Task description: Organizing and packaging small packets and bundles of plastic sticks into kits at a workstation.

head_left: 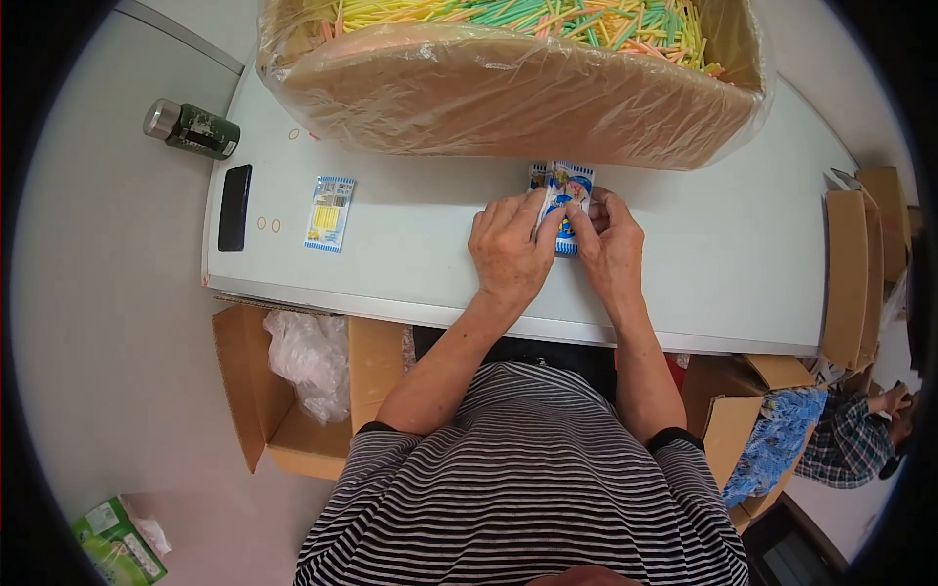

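In front of me on the white table, both my hands close around small blue-and-white printed packets (575,184). At least two overlap there, their striped ends showing past my fingers. My left hand (510,244) grips them from the left side, fingers curled over the edge. From the right, my right hand (614,246) pinches them with the thumb on the front face; its other fingers are partly hidden behind. Further left, a single flat packet (330,213) of the same kind lies alone, showing a yellow panel.
Beyond my hands stands a plastic-lined carton (518,103) of thin coloured sticks (586,21). A phone (234,208), a dark green flask (195,130) and rubber bands (277,226) lie left. Below are a carton of clear plastic bags (311,361) and one of blue packets (777,439); another person (845,449) is far right.
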Demonstrator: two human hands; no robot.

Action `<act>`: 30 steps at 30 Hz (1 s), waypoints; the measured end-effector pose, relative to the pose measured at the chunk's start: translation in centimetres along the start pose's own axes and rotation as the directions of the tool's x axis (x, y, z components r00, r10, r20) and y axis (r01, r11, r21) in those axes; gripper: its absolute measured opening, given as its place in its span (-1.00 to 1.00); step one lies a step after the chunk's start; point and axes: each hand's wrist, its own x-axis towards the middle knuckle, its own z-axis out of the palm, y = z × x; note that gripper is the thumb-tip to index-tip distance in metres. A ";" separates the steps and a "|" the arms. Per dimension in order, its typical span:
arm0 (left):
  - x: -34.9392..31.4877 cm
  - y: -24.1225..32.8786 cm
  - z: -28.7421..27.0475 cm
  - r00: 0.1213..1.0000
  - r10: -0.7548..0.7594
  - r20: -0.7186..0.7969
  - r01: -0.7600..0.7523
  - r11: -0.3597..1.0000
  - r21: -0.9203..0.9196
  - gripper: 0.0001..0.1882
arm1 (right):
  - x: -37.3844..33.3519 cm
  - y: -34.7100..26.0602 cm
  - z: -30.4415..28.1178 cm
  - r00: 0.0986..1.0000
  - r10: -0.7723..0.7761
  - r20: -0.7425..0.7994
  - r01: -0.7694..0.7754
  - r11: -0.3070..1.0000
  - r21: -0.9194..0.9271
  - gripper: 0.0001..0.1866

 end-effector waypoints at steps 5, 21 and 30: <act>0.0 -0.3 -0.3 0.998 -0.043 0.043 0.043 0.999 0.014 -0.69 | 0.2 -0.4 0.0 0.998 0.040 -0.045 -0.040 0.999 0.002 -0.55; 0.8 1.7 -0.3 0.922 -0.323 0.216 0.348 0.933 -0.094 -0.53 | 2.2 0.4 -1.5 0.974 0.046 0.224 -0.004 0.983 -0.185 -0.63; 0.6 0.3 -2.1 0.998 -0.058 0.013 0.059 0.989 -0.134 -0.54 | -0.9 -2.6 -1.3 1.000 0.006 0.016 -0.008 0.991 0.134 -0.61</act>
